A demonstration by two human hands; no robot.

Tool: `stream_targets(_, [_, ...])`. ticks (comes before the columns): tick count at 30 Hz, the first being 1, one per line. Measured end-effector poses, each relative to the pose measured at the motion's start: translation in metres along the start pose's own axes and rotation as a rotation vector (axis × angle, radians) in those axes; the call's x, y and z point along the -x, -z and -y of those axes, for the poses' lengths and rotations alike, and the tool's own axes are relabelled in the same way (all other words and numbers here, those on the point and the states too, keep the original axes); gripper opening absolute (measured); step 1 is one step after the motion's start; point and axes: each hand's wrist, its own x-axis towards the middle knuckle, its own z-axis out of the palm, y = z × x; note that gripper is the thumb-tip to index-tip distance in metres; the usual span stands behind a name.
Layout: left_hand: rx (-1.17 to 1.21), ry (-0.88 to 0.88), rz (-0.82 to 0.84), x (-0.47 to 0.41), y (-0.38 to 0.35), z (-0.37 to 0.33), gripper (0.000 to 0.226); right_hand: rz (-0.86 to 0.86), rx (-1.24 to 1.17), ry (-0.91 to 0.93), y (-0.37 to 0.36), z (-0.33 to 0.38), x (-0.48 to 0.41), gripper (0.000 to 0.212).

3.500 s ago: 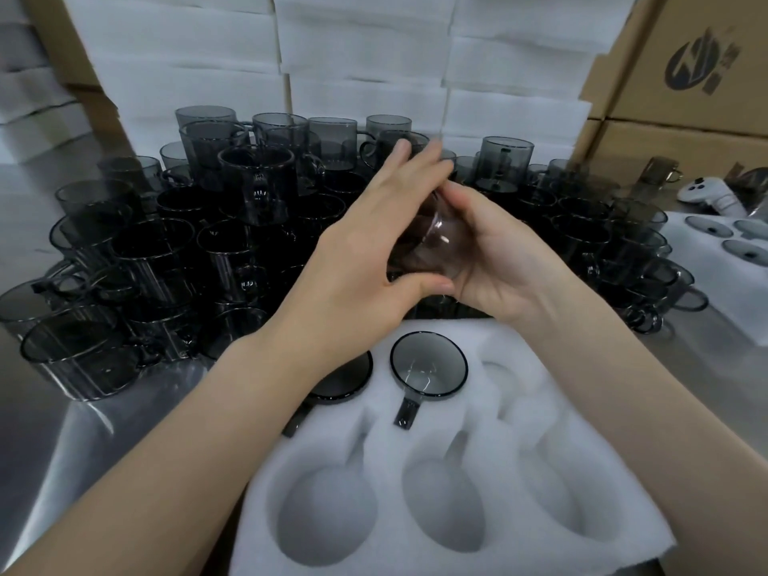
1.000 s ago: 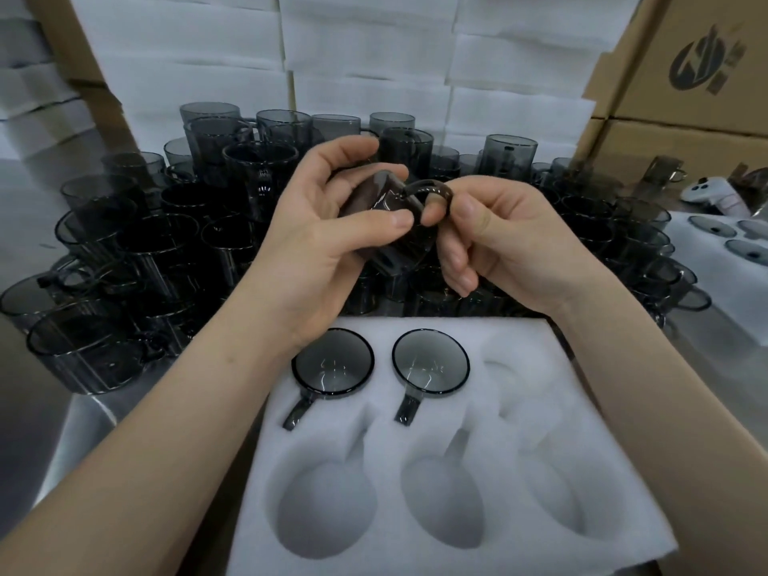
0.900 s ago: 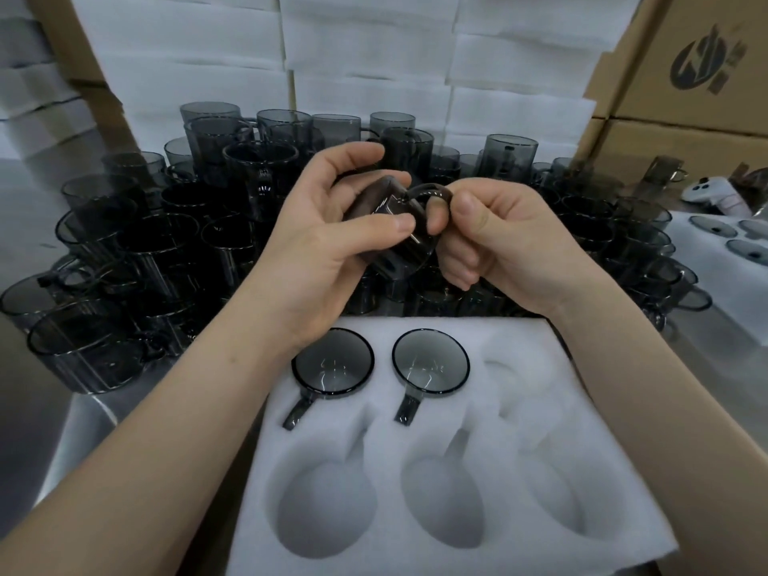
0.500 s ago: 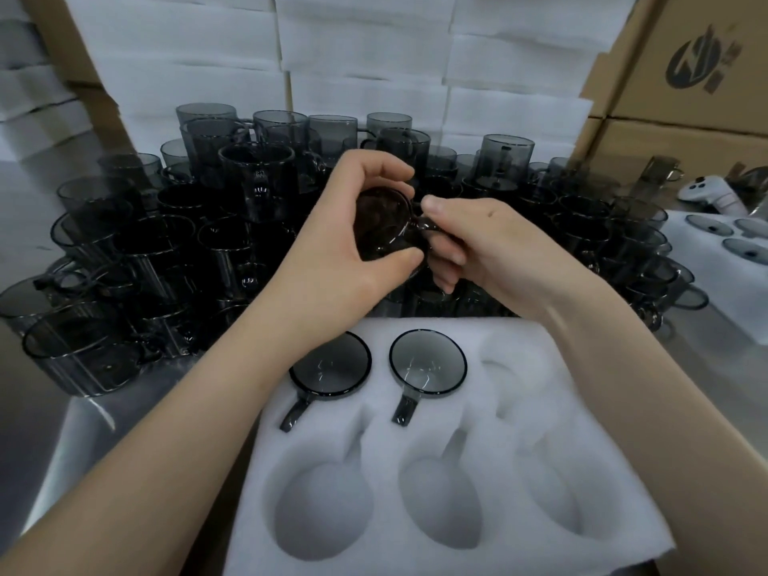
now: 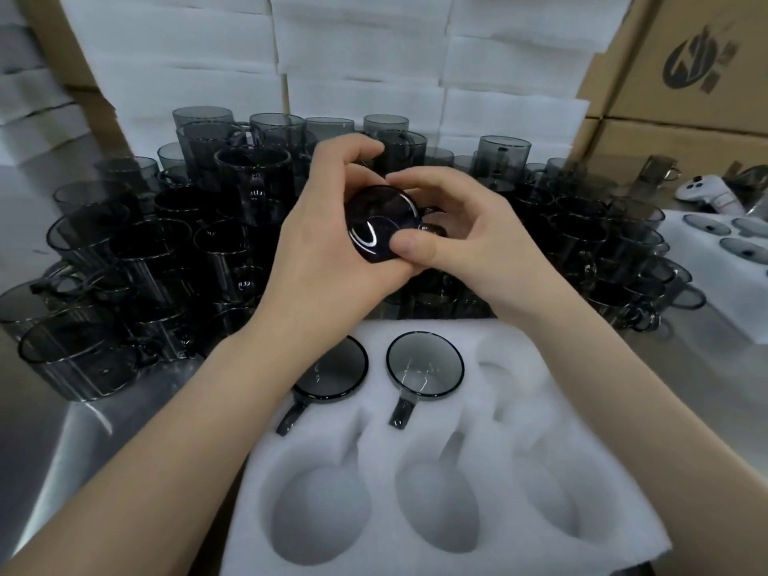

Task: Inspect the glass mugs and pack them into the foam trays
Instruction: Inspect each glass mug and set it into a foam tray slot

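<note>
Mug (image 5: 380,224) up in both hands, dead centre of my view and lifted clear above the table. It's a smoky grey glass one, turned so a round end faces me with a curved glint on it. Looks like the base, but I can't say for sure.

My left hand (image 5: 328,259) wraps it from 9 o'clock and underneath, fingers curled over the top edge. My right hand (image 5: 469,239) comes in from 3 o'clock, thumb pressed on the round face down around its 4 o'clock edge, forefinger resting on the rim near 12. So both hands have a grip on the same mug. The handle is mostly hidden behind my right hand.

Straight down at 6 o'clock from the hands sits the white foam tray (image 5: 519,430), six pockets in two rows of three. The far row has a packed mug (image 5: 332,374) in its left pocket, partly under my left wrist, and a second packed mug (image 5: 424,370) in the middle pocket. Both have their handles pointing back toward me. The other four pockets show bare foam.

Behind the hands, from 9 o'clock round through 12 to 3, a big crowd of loose mugs (image 5: 166,251) stands on the steel table (image 5: 83,442), some stacked. Foam sheet stacks (image 5: 365,56) fill 12 o'clock, cardboard boxes (image 5: 685,76) sit at 2 o'clock, and out at 3 o'clock there's another foam tray (image 5: 706,276) with a white controller (image 5: 706,193) just beyond it.
</note>
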Motion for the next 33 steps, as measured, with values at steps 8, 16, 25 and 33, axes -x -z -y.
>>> stream_targets(8, [-0.044,0.131,0.001,-0.002,0.0,0.005,0.059,0.048,-0.09,-0.048,0.003,0.001,0.001,0.052])
stream_targets(16, [-0.192,0.039,0.088,0.001,-0.001,0.002,0.078,-0.043,0.102,-0.08,-0.005,-0.001,0.002,0.046])
stream_targets(25, [-0.179,-0.026,0.111,0.0,-0.004,-0.001,0.063,-0.245,0.007,-0.13,-0.01,-0.003,-0.003,0.027])
stream_targets(33, [-0.067,0.094,0.019,-0.004,0.001,0.01,0.068,0.105,-0.439,-0.275,0.009,-0.006,-0.003,0.026])
